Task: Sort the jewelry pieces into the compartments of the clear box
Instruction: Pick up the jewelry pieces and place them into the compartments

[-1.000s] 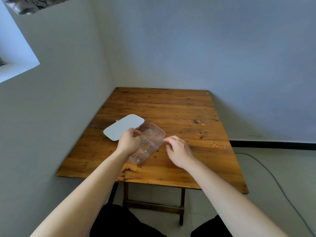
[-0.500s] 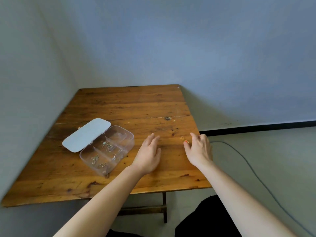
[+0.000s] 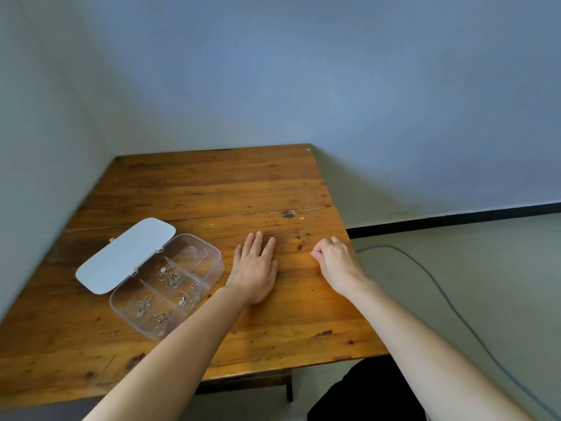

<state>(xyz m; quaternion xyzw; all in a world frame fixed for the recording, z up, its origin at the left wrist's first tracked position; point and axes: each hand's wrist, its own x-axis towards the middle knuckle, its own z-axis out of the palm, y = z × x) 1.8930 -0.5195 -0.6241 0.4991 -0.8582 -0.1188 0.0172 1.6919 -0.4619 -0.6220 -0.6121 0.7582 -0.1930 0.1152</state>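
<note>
The clear box (image 3: pixel 216 257) lies open on the left part of the wooden table (image 3: pixel 212 183), its white lid (image 3: pixel 126 255) folded back to the left. Several small metal jewelry pieces (image 3: pixel 169 278) rest in its compartments; the far compartment looks bare. My left hand (image 3: pixel 255 270) lies flat and open on the wood just right of the box, holding nothing. My right hand (image 3: pixel 334 261) is near the table's right edge, thumb and fingertips pinched together on a tiny jewelry piece that the fingers mostly hide.
A tiny gold bit (image 3: pixel 111 239) lies on the table behind the lid. Walls close in the table at the back and left. A grey cable (image 3: pixel 440 284) runs over the floor on the right. My dark-clothed lap (image 3: pixel 364 393) is under the near edge.
The view swung right. My left hand left the box and flattened on the wood. My right hand went to the right edge and its fingers closed into a pinch.
</note>
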